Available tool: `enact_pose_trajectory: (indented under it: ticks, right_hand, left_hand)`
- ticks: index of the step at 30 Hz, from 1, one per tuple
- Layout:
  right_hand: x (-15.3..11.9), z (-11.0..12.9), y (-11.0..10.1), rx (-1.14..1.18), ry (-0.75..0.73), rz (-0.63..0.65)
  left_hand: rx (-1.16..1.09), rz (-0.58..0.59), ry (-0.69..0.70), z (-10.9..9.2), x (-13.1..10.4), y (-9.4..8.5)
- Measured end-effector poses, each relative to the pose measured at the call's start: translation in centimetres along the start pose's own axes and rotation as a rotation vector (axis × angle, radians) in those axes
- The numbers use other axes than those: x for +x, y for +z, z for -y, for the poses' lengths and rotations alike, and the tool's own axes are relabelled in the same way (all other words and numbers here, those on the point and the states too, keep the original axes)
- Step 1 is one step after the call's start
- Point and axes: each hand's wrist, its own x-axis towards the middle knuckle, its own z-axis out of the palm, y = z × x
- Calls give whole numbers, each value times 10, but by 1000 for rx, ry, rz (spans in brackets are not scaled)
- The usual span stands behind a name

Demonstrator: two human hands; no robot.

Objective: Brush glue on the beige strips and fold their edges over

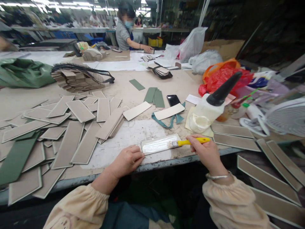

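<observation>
On the tan tabletop (183, 82), my right hand (204, 152) grips a yellow-handled bristle brush (184, 142), pointing left along a glossy, pale oblong strip (156, 145) lying left-to-right; my left hand (131, 159) curls, its hold unclear.

I'm in a factory workshop: tube lights (75, 4) upper left, a co-worker (123, 33) top centre, panels (80, 110) heaped across the desk (120, 84).

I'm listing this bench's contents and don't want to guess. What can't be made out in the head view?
All in the head view:
Glossy strip: underside hidden, facing the table.
Yellow brush: the right hand partly covers its handle.
Beige pieces: overlapping hides their count; the left edge cuts some off.
Green bag: cut off by the left edge; the bag itself hides any contents.
Distant workers: too small and blurred to tell what they handle.
</observation>
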Motion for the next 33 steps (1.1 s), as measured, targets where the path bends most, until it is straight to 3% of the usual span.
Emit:
enact_pose_trajectory:
  ticks: [7, 11, 16, 24, 29, 33]
  right_hand:
    - [5, -5, -22, -140, -48, -151]
    - [0, 0, -15, 42, -105, -221]
    - [-16, 13, 19, 290, -91, -39]
    - [-36, 19, 68, 386, -94, 262]
    - [-36, 16, 74, 295, -158, 255]
    - [-29, 9, 57, 169, -200, 133]
  left_hand:
    - [-14, 18, -19, 2, 0, 1]
    - [-11, 7, -10, 0, 1, -1]
    - [5, 13, -6, 0, 1, 0]
    - [32, 28, -4, -1, 2, -1]
    - [38, 21, -2, 0, 1, 0]
    - [52, 25, -1, 1, 1, 0]
